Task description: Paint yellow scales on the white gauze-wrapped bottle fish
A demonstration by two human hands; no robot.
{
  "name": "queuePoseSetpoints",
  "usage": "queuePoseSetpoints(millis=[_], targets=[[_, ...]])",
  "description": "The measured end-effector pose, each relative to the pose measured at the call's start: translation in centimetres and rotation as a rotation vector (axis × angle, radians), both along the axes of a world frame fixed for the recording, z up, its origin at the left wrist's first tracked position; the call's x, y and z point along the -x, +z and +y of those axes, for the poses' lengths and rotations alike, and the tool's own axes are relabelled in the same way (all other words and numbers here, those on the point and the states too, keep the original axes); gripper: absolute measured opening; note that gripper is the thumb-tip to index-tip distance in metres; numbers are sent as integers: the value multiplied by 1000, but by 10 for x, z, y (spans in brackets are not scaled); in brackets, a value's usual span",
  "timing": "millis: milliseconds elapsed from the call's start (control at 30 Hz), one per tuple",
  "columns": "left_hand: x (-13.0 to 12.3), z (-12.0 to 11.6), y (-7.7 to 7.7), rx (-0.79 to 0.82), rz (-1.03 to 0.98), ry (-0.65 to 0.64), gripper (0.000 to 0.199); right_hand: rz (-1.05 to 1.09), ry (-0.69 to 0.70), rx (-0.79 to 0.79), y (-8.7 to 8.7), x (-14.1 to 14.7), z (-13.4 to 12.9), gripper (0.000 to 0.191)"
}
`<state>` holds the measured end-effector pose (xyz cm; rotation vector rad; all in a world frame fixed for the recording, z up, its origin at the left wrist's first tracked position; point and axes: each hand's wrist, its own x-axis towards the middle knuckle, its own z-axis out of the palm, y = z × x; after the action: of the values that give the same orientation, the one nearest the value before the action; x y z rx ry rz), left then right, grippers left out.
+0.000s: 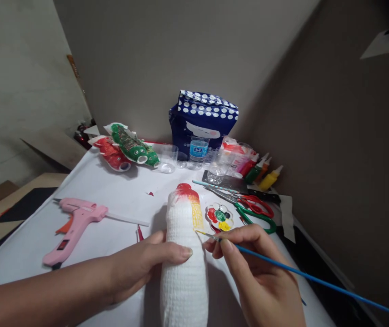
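A bottle wrapped in white textured cloth [183, 286] stands tilted in front of me, its neck painted red and a yellow patch running down its right side. My left hand [153, 254] grips it from the left, thumb across its front. Between the thumb and fingers of my right hand [256, 268] is a thin blue paintbrush [296, 271]. Its yellow-coated tip touches the cloth at the lower end of the yellow patch. Just beyond that hand lies a flower-shaped palette [229, 210] with red, green, black and yellow paint.
A pink glue gun [78, 222] lies at left. Red and green painted fish shapes [129, 143] rest behind it. Clear cups [167, 159], a blue bag [203, 120] and paint bottles [256, 170] line the back. Green-handled scissors [257, 220], red-handled scissors [256, 205] and a black-handled knife [264, 195] lie right.
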<state>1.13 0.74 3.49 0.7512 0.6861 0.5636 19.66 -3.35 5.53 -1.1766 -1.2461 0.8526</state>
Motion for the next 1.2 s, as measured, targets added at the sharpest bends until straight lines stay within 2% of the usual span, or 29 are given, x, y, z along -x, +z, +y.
queuePoseSetpoints(millis=[100, 300, 533, 700, 1200], targets=[[-1, 1, -3, -27, -50, -20, 58, -4, 1, -8, 0, 0, 0, 18], [0, 0, -6, 1, -33, 14, 63, -22, 16, -96, -6, -3, 3, 13], [1, 0, -8, -1, -23, 15, 61, -42, 26, -124, -9, -7, 4, 9], [-1, 1, -7, 7, 3, 16, 61, -100, 7, -125, -5, -7, 3, 9], [-3, 1, -5, -9, 98, 52, 61, -11, 63, -122, -10, -7, 2, 10]])
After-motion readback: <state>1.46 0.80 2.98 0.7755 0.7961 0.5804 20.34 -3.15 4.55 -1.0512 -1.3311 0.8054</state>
